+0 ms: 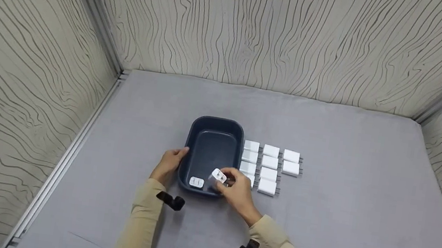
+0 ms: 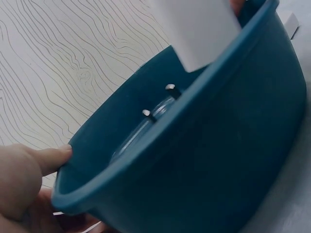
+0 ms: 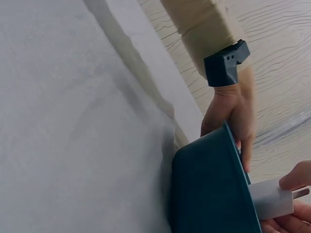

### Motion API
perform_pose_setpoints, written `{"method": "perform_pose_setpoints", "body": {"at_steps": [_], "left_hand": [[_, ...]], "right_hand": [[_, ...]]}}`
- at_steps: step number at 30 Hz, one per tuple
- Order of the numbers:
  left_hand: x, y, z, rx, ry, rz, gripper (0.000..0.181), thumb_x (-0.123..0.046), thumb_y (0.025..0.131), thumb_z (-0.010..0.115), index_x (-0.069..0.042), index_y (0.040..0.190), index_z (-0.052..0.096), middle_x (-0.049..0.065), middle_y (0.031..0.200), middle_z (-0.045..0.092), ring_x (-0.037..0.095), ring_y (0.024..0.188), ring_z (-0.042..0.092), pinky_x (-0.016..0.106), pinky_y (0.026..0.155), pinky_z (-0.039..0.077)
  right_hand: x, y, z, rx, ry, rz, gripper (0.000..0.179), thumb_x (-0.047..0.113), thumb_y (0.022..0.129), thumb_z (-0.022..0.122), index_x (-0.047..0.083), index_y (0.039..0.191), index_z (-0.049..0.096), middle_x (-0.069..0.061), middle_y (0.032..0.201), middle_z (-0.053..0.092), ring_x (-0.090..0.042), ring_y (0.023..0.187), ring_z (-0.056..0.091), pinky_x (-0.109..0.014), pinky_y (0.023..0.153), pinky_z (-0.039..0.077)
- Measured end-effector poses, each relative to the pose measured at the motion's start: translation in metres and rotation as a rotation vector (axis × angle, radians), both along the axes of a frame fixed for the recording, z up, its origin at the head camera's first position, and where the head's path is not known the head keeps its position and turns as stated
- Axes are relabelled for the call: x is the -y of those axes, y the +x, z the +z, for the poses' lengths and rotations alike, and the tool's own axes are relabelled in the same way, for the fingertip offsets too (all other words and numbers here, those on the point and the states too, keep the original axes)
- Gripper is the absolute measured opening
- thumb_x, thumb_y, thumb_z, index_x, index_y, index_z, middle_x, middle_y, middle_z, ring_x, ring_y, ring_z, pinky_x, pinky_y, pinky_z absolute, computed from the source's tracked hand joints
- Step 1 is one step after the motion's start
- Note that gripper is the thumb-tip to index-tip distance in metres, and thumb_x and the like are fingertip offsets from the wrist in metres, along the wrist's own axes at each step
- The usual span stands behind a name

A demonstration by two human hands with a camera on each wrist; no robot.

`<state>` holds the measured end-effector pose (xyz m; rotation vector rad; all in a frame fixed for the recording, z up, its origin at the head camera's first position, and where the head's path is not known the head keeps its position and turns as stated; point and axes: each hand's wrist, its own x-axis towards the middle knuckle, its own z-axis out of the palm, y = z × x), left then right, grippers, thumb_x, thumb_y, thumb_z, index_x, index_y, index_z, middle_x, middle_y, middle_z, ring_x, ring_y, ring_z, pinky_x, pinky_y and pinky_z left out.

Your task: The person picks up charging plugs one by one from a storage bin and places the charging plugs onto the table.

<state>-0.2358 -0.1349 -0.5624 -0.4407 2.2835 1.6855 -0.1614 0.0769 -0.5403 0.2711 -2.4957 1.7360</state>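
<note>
A dark blue plastic basin (image 1: 213, 153) rests on the grey cloth. My left hand (image 1: 170, 162) grips its left rim, thumb over the edge and fingers outside, as the left wrist view (image 2: 24, 179) also shows. Between thumb and fingers of my right hand (image 1: 240, 194) is a white charger plug (image 1: 219, 175), held over the basin's near right corner with its metal prongs pointing up. Another white charger plug (image 1: 196, 182) stands prongs-up on the basin floor, near the front left corner; its two prongs show in the left wrist view.
Right of the basin, several white charger plugs lie in columns, prongs to the right: a left column (image 1: 249, 157) against the basin, a middle column (image 1: 270, 162), and two plugs (image 1: 290, 168) farther right. Wood-grain-patterned walls (image 1: 255, 33) enclose the table on the back and sides.
</note>
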Motion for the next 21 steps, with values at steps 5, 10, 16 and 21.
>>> {"method": "perform_pose_setpoints", "body": {"at_steps": [5,10,16,21], "left_hand": [[-0.001,0.000,0.002,0.016,0.021,0.011,0.052,-0.029,0.102,0.046,0.012,0.134,0.046,0.029,0.140,0.048,0.038,0.135,0.044,0.045,0.114,0.035],[0.000,0.000,0.004,0.019,0.021,0.000,0.053,-0.030,0.102,0.046,0.012,0.134,0.046,0.029,0.141,0.047,0.038,0.136,0.043,0.045,0.115,0.034],[0.000,-0.001,0.002,0.014,0.022,-0.007,0.053,-0.030,0.102,0.046,0.012,0.134,0.046,0.029,0.141,0.047,0.038,0.136,0.043,0.045,0.115,0.034],[0.000,0.000,-0.001,-0.002,0.021,-0.008,0.050,-0.028,0.102,0.046,0.012,0.132,0.048,0.029,0.138,0.050,0.038,0.133,0.046,0.046,0.114,0.036]], "right_hand": [[-0.005,0.006,0.018,0.024,-0.046,-0.026,0.023,-0.009,0.075,0.070,-0.011,0.097,0.064,-0.027,0.093,0.066,-0.033,0.088,0.067,-0.037,0.077,0.058],[-0.011,0.004,0.017,0.049,-0.080,-0.059,0.024,-0.009,0.076,0.070,-0.012,0.099,0.063,-0.027,0.094,0.065,-0.026,0.087,0.065,-0.035,0.077,0.058],[-0.020,-0.003,0.009,0.060,-0.129,-0.101,0.027,-0.004,0.076,0.072,-0.011,0.100,0.063,-0.028,0.097,0.066,-0.023,0.089,0.065,-0.026,0.077,0.058],[-0.028,-0.006,0.011,0.087,-0.141,-0.139,0.026,-0.005,0.076,0.072,-0.012,0.099,0.062,-0.029,0.098,0.066,-0.023,0.089,0.066,-0.022,0.076,0.056]]}}
